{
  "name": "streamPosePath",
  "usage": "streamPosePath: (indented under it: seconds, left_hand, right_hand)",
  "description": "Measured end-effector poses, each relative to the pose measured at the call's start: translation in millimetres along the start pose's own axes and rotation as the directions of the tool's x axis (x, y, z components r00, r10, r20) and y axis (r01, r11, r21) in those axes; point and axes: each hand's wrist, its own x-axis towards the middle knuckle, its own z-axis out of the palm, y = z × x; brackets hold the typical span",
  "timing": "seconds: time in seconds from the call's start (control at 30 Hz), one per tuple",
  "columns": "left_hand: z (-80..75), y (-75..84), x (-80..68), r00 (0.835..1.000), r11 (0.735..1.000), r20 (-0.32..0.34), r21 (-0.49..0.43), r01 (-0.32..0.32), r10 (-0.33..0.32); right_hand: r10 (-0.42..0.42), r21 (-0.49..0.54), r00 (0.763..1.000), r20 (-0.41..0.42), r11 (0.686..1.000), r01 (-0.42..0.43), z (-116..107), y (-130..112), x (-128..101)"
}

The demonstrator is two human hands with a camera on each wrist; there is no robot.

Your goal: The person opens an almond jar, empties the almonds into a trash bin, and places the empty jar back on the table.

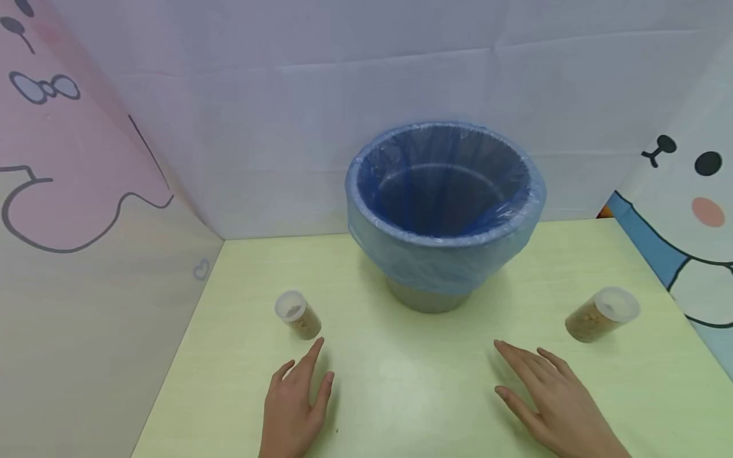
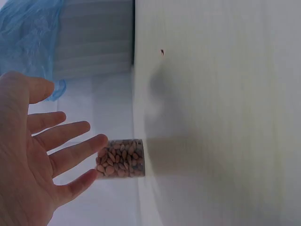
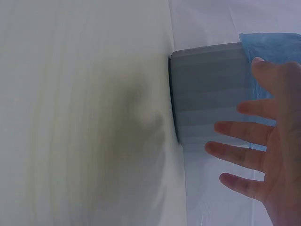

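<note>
Head view, lowest part of the frame: the left hand (image 1: 294, 404) lies at bottom centre-left with its fingers straight and spread, palm down over the table (image 1: 401, 394), holding nothing. The right hand (image 1: 552, 401) sits at bottom right, also flat with fingers spread wide and holding nothing. The two hands are well apart, with bare green tabletop between them.

Just above the left hand's fingertips, a small clear jar (image 1: 298, 315) with a see-through lid stands on the table, brown seeds filling it. From the left wrist view the same jar (image 2: 121, 158) shows just past the outstretched fingers (image 2: 70, 153); whether a fingertip touches it I cannot tell. Toward the right edge of the head view, a second jar (image 1: 601, 313) of the same kind stands up and right of the right hand, near but apart from it.

Farther back, centre frame, a grey bin (image 1: 443, 203) lined with a blue plastic bag (image 1: 401, 254) stands against the white back wall (image 1: 343, 95). In the right wrist view the bin's grey side (image 3: 207, 99) lies beyond the right hand's open fingers (image 3: 240, 155).
</note>
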Motion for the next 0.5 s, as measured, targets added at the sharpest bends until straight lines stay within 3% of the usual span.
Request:
streamPosePath:
  seconds: [0.23, 0.5]
  left_hand:
    - [-3.1, -1.4, 2.9, 0.995, 0.996, -0.026, -0.008, 0.091, -0.091]
    - [-4.9, -6.8, 9.1, 0.974, 0.973, -0.043, -0.070, 0.218, -0.221]
  right_hand:
    - [-0.034, 0.033, 0.999, -0.006, 0.999, 0.034, 2.6, -9.0, 9.3]
    - [-0.091, 0.043, 0.996, -0.004, 0.995, 0.091, 8.8, -16.7, 19.8]
